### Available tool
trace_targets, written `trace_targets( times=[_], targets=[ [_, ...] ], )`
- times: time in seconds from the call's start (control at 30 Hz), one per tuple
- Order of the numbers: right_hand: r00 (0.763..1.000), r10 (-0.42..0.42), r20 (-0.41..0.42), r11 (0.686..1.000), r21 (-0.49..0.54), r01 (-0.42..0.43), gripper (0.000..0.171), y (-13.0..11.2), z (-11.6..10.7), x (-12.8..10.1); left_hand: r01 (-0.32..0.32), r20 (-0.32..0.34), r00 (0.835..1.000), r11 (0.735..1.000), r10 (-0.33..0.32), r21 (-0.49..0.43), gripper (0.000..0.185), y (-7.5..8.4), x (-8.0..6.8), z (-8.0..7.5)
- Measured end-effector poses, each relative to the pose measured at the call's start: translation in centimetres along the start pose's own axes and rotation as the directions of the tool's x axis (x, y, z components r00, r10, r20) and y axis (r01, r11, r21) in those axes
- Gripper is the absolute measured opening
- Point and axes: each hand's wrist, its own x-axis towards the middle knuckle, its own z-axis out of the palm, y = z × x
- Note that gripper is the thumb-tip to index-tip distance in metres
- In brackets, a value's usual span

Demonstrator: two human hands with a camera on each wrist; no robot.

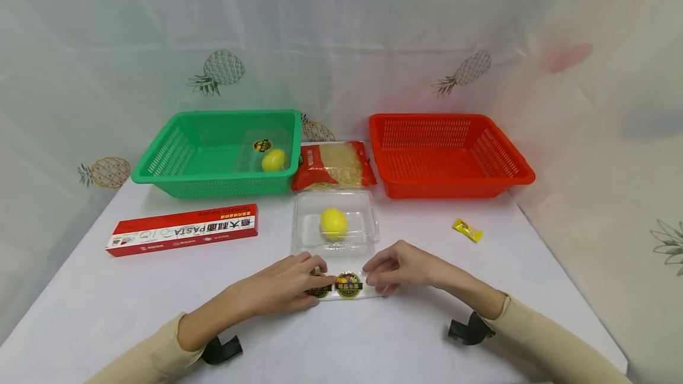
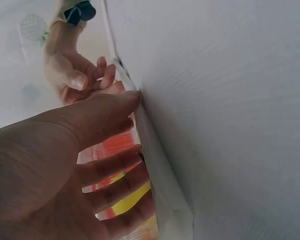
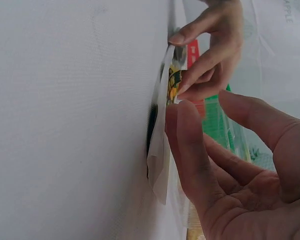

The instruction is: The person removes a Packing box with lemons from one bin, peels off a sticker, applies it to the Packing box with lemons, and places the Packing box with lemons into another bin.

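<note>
Both hands meet on the sticker sheet [image 1: 344,286] lying on the bench [image 1: 480,313] just before the clear box [image 1: 335,222]: left hand [image 1: 290,284] pinches its left end, right hand [image 1: 397,266] its right edge.

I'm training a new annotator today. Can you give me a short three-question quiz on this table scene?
1. True or false: the red basket holds a lemon.
2. Which lies between the two baskets: A) noodle packet, B) pasta box, C) yellow candy?
3. What do the left hand and right hand both touch?

Key: 1 false; 2 A; 3 the sticker sheet, in front of the clear box holding a lemon.
</note>
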Motion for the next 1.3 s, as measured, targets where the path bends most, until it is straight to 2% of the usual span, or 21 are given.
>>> trace_targets(
  times=[0.1,0.23,0.43,0.5,0.57,0.67,0.73,0.87,0.97,1.13,1.3],
  targets=[
    [1.000,0.001,-0.001,1.000,0.007,-0.001,0.037,-0.1,0.0,0.1,0.019,-0.001,1.000,0.999,-0.019,-0.030,0.046,0.1,0.1,-0.1],
    [1.000,0.006,-0.005,1.000,0.017,-0.005,0.037,-0.1,0.1,0.3,0.061,-0.022,0.998,0.990,-0.065,-0.123,0.041,0.4,0.4,0.1],
    [1.000,0.023,0.006,0.999,0.046,-0.023,0.039,0.0,0.1,0.3,0.127,-0.106,0.981,0.952,-0.162,-0.279,0.027,1.0,1.2,0.5],
    [1.000,0.021,0.015,0.999,0.040,-0.021,0.040,0.0,0.0,0.3,0.155,-0.116,0.971,0.923,-0.208,-0.352,0.023,1.2,1.5,0.6],
    [1.000,0.008,0.021,1.000,0.017,-0.009,0.039,0.1,-0.2,0.3,0.186,-0.103,0.962,0.882,-0.253,-0.433,0.016,1.2,1.8,0.6],
    [0.999,-0.030,0.035,0.999,-0.026,0.031,0.037,0.2,-0.5,0.3,0.236,-0.059,0.949,0.818,-0.311,-0.524,0.008,1.2,2.3,0.6],
    [0.998,-0.042,0.053,0.998,-0.037,0.044,0.037,0.4,-0.6,0.3,0.260,-0.031,0.943,0.794,-0.330,-0.550,0.008,1.1,2.5,0.5],
    [0.996,-0.042,0.084,0.999,-0.019,0.044,0.038,0.6,-0.6,0.4,0.287,0.014,0.939,0.759,-0.344,-0.585,0.012,1.1,3.0,0.5],
    [0.995,-0.051,0.085,0.999,-0.015,0.052,0.038,0.7,-0.5,0.5,0.295,0.041,0.938,0.728,-0.345,-0.619,0.014,1.2,3.2,0.5],
    [0.995,-0.059,0.082,0.998,-0.021,0.061,0.037,0.7,-0.5,0.5,0.315,0.073,0.932,0.691,-0.356,-0.651,0.014,1.3,3.5,0.7],
    [0.996,-0.040,0.083,0.999,-0.027,0.043,0.037,0.7,-0.5,0.5,0.347,0.142,0.920,0.594,-0.364,-0.726,0.010,1.1,3.4,0.9]
  ],
)
